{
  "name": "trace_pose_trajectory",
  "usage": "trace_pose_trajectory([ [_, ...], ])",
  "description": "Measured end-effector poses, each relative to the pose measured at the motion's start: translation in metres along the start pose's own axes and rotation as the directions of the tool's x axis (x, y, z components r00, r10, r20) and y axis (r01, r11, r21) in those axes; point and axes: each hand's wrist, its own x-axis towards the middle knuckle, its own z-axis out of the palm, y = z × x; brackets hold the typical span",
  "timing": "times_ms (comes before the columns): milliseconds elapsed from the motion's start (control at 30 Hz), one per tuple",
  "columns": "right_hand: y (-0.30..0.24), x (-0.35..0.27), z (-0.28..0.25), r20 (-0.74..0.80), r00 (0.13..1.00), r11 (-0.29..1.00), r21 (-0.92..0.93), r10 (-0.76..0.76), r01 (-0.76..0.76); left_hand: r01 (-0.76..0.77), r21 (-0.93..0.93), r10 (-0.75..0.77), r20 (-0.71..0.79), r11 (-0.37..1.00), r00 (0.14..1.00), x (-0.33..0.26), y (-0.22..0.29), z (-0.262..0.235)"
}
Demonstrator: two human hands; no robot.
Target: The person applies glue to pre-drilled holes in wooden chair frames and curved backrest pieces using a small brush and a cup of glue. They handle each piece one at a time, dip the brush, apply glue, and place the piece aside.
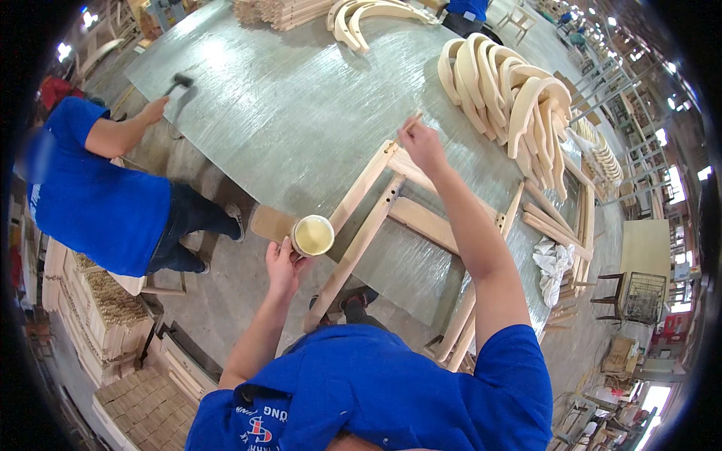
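My left hand is wrapped round a small round pot of pale yellow, glue-like liquid. The pot is held upright left of a light wooden chair frame. My right hand pinches a thin small stick just above and beyond the frame's far corner. The stick's tip is too small to make out clearly. The frame has dark holes near its joints and lies partly on the metal-topped table, its long rails pointing toward me.
At the left a co-worker in a blue shirt holds a hammer over the table edge. Curved wooden parts are piled at the right, with more curved pieces at the far side. A white cloth lies right of the frame.
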Motion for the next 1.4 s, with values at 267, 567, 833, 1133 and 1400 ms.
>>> trace_pose_trajectory([
  [267,-0.01,0.033,0.002,0.351,0.935,0.999,-0.041,0.038,-0.026,-0.008,-0.028,0.008,-0.01,1.0,1.0,-0.001,0.0,-0.005],
  [567,-0.006,0.033,0.001,0.315,0.949,0.999,0.017,0.032,-0.039,-0.023,-0.022,0.023,-0.001,0.999,1.0,-0.001,0.003,0.003],
  [833,0.021,0.014,-0.005,-0.012,0.916,0.904,0.166,0.402,-0.394,-0.013,-0.012,0.013,0.023,1.0,1.0,-0.005,0.007,-0.001],
  [1133,0.053,-0.091,0.022,0.015,0.678,0.117,0.982,0.735,-0.149,-0.013,-0.016,0.014,0.021,1.0,1.0,-0.005,0.008,0.001],
  [1400,0.04,-0.11,0.05,0.012,0.647,0.011,0.999,0.762,-0.031,-0.031,-0.033,0.033,0.061,0.999,0.998,-0.007,0.012,0.0],
])
